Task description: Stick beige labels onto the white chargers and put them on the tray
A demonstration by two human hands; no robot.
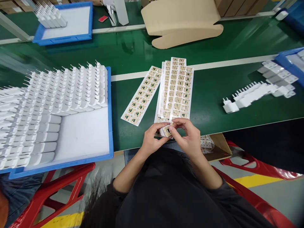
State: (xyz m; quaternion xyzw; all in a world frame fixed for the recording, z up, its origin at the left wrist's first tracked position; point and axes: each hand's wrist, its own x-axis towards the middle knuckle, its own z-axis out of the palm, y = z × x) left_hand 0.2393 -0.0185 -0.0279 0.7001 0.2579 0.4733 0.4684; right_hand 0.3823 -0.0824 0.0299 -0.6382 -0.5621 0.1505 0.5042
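My left hand (152, 138) is closed around a small white charger plug (165, 130) at the near edge of the green table. My right hand (187, 134) pinches at the plug's tan-labelled face with thumb and forefinger. Just beyond my hands lies a stack of sticker sheets (177, 90) with rows of small tan labels. A single sticker sheet (142, 95) lies slanted to its left.
A blue tray (109, 126) full of white plugs stands at the left. A row of plugs (251, 95) lies at the right beside another blue tray (288, 63). A third blue tray (64, 38) and a cardboard piece (182, 22) sit at the back. A cardboard box (219, 145) with used backing sheets is below the table edge.
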